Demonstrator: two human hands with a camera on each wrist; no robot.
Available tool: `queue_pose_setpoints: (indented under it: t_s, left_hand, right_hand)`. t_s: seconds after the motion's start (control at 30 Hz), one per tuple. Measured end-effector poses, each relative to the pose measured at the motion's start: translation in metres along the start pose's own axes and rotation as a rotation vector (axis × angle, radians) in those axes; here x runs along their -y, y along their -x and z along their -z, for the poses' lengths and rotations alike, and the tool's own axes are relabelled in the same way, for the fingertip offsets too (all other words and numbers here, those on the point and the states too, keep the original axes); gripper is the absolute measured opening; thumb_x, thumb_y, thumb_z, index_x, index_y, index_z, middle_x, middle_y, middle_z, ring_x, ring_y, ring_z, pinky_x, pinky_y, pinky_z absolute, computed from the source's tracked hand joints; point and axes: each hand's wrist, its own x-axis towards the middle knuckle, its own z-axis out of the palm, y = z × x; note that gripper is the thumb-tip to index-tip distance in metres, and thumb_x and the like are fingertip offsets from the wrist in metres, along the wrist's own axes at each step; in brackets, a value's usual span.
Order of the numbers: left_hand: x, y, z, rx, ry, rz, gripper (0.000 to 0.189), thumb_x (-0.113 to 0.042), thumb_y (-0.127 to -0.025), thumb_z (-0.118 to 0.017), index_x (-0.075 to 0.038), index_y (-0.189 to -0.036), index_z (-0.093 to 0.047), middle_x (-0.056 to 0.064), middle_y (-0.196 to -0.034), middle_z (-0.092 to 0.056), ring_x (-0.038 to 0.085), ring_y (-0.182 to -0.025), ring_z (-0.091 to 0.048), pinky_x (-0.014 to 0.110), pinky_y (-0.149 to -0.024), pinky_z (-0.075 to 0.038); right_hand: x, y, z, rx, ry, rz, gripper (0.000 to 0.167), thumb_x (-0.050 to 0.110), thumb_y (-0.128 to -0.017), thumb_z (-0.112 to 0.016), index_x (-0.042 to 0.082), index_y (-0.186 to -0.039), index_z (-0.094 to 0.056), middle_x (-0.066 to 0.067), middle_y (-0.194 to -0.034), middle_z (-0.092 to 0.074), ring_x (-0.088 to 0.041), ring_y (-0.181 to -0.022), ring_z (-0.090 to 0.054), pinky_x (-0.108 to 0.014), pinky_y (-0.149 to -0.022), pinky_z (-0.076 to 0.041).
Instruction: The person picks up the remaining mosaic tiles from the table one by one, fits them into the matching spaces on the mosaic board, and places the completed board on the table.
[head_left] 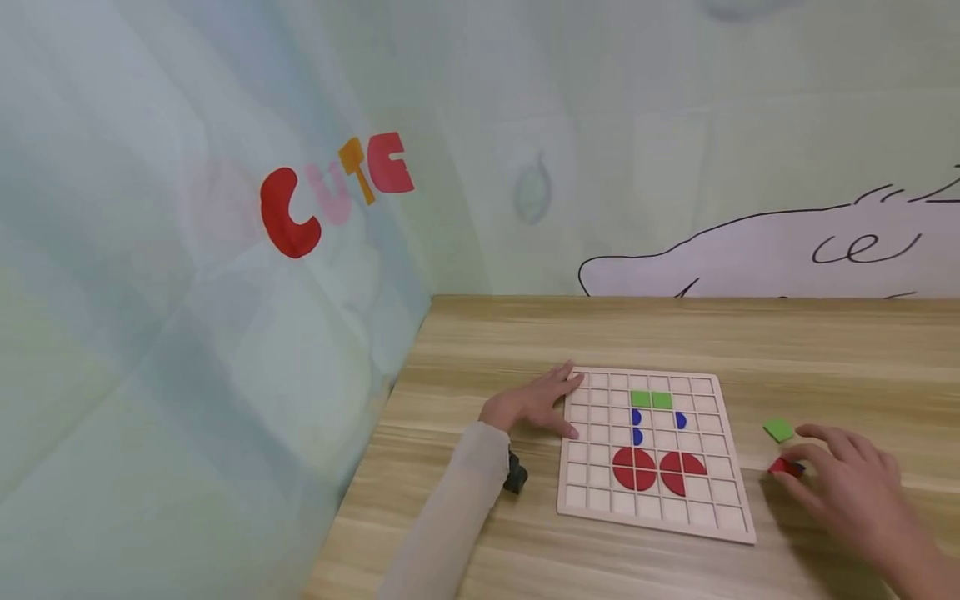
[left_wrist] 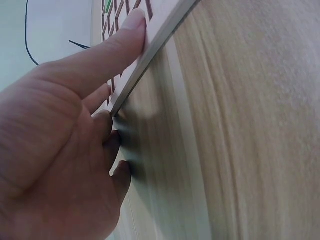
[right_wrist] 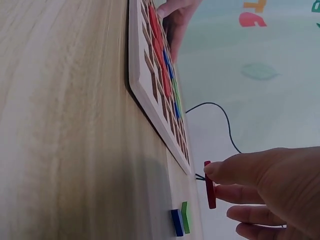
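Observation:
A pale wooden grid board [head_left: 600, 503] lies on the table. Two green squares [head_left: 651, 400], three blue half-round pieces [head_left: 680, 420] and several red quarter-circle pieces [head_left: 634, 468] sit in its cells; the red ones form one full disc and one three-quarter disc. My left hand [head_left: 536, 403] rests at the board's left edge with fingers spread, its thumb [left_wrist: 131, 30] on the rim. To the right of the board, my right hand [head_left: 855, 487] pinches a red piece [right_wrist: 210, 192] between thumb and fingers, above the table. Near it lie a loose green piece [head_left: 778, 430] and a blue piece [right_wrist: 177, 223].
The wood-grain table [head_left: 510, 333] meets a pale cloth wall [head_left: 480, 208] at the back and another on the left, which carries the coloured letters CUTE [head_left: 288, 221]. A dark device [head_left: 515, 473] sits at my left wrist.

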Motion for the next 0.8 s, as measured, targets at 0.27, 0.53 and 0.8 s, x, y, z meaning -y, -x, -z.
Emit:
queue_pose_setpoints:
  t_s: [0.27, 0.53, 0.8]
  left_hand:
    - [0.000, -0.002, 0.000, -0.003, 0.022, 0.012, 0.092, -0.041, -0.085, -0.069, -0.026, -0.155, -0.012, -0.005, -0.162, 0.007, 0.013, -0.149, 0.004, 0.039, -0.121, -0.012]
    - [0.002, -0.003, 0.000, -0.001, 0.017, 0.001, 0.091, -0.040, -0.086, -0.069, -0.025, -0.155, -0.011, -0.004, -0.162, 0.008, 0.014, -0.149, 0.005, 0.041, -0.121, -0.011]
    - [0.003, -0.005, 0.001, 0.003, 0.028, -0.010, 0.092, -0.040, -0.086, -0.070, -0.024, -0.155, -0.011, -0.004, -0.162, 0.008, 0.014, -0.149, 0.006, 0.041, -0.121, -0.010]
  right_hand:
    - [0.013, -0.006, -0.003, -0.058, -0.019, 0.078, 0.027, 0.013, -0.061, -0.085, 0.015, -0.082, -0.068, -0.016, -0.112, -0.057, -0.039, -0.104, -0.045, -0.057, -0.078, -0.031]
    - [0.021, -0.012, -0.016, -0.136, -0.074, 0.236, 0.035, 0.058, -0.082, -0.064, 0.023, -0.077, -0.066, -0.010, -0.108, -0.061, -0.034, -0.100, -0.050, -0.049, -0.071, -0.033]
    - [0.043, -0.015, -0.024, -0.031, -0.051, 0.269, 0.026, 0.023, -0.062, -0.087, 0.023, -0.079, -0.068, -0.007, -0.110, -0.061, -0.028, -0.105, -0.049, -0.045, -0.080, -0.036]
